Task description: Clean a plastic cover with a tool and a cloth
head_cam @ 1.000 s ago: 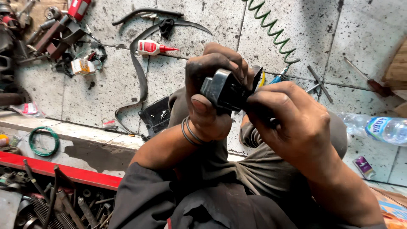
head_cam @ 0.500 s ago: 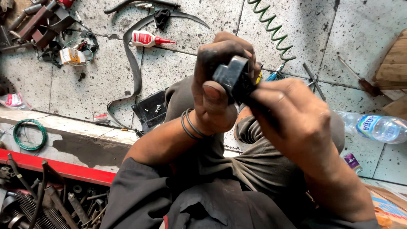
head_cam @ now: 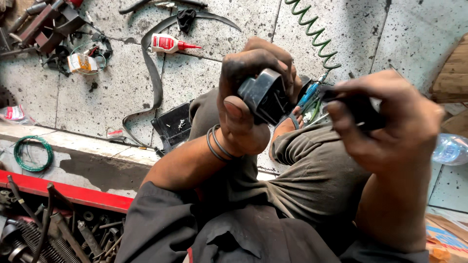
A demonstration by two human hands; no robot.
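Left hand (head_cam: 246, 104), grimy w/ dark grease, is wrapped tight round a small black plastic part (head_cam: 265, 95): boxy, matte, hard-edged, w/ a raised rim. Thumb lies flat along its near side, fingers (head_cam: 263, 53) curl over the top. Part sits held up over the person's lap, above grey-green trousers (head_cam: 317, 170) of creased cloth. Two thin dark bands circle the left wrist.

Right hand (head_cam: 385, 119), just as dirty, is just beside the part but apart from it; its fingers are closed on a dark slim object (head_cam: 358, 107), blurred, so can't tell what kind. A thin metal tip sticks out near it.

Between the hands: blue-handled tool (head_cam: 308, 95) and thin wires, partly hidden.

Floor (head_cam: 122, 83) is speckled stone tile, grey, scuffed. On it: a white glue tube (head_cam: 168, 43) w/ red nozzle, a flat dark rubber strap (head_cam: 153, 73) in a long curve, a green coiled hose (head_cam: 312, 31), a black open box (head_cam: 173, 126), a green wire ring (head_cam: 31, 153). Clear plastic bottle (head_cam: 451, 148) at right edge. Red metal rail (head_cam: 63, 190) lower left, rusty springs beneath.
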